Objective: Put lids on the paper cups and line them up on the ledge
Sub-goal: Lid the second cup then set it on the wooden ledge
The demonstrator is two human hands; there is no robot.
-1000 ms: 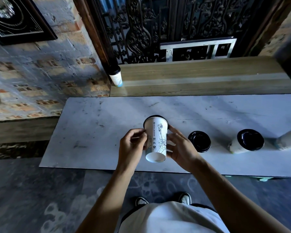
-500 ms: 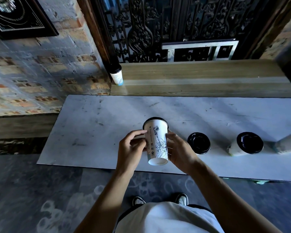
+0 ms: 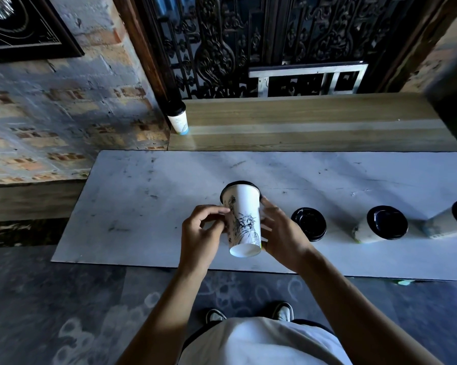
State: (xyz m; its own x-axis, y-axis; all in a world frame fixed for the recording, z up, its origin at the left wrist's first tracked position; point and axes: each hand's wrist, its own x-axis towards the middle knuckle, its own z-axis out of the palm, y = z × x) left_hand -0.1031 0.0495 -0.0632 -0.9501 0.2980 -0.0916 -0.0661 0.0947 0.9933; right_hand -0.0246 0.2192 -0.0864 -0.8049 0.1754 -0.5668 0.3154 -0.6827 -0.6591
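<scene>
I hold a white paper cup [image 3: 244, 222] with a Statue of Liberty drawing above the white board [image 3: 132, 206], its black-lidded top pointing away from me and its base toward me. My left hand [image 3: 202, 233] grips its left side with the fingertips. My right hand [image 3: 281, 233] holds its right side. A loose black lid [image 3: 309, 223] lies on the board just right of my right hand. Two lidded cups [image 3: 380, 227] [image 3: 451, 222] lie on their sides farther right. One lidded cup [image 3: 178, 119] stands upright at the left end of the wooden ledge [image 3: 314, 127].
An ornate black metal screen [image 3: 261, 40] and a metal frame [image 3: 307, 79] rise behind the ledge. A brick wall [image 3: 50, 127] stands to the left with a dark framed picture [image 3: 19, 25]. My shoes [image 3: 214, 316] are on the patterned floor near the board's front edge.
The cup has turned between my hands, so the Statue of Liberty drawing now faces me more fully. Both hands stay on it in about the same place.
</scene>
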